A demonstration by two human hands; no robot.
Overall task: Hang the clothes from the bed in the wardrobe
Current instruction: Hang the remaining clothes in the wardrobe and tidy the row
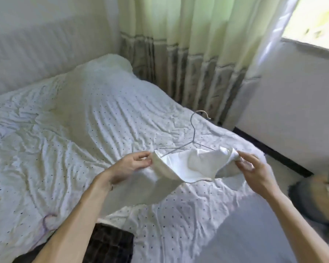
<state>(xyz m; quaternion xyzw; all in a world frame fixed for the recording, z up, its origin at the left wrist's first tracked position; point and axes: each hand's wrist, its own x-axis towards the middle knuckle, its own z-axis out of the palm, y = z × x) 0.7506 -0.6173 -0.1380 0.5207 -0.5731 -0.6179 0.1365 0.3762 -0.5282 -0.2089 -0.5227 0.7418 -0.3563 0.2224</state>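
Watching from my station, I start at the left: my left hand [133,164] has its thumb and curled fingers pinching the left edge of the white garment [186,170], which is held up just above the bed [74,120] rather than lying on it. Between the hands the wire hanger [193,141] sits with its arms partly inside the stretched opening, its hook pointing away toward the curtain [188,54]. I cannot see any finger gripping the wire itself, so I judge it could slide out or tip if the cloth slackens. On the right, my right hand [252,168] pinches a bunched fold of the other edge; that small bunch could slip free and drop everything. A dark checked garment [110,242] lies at the near bed edge, not yet hung.
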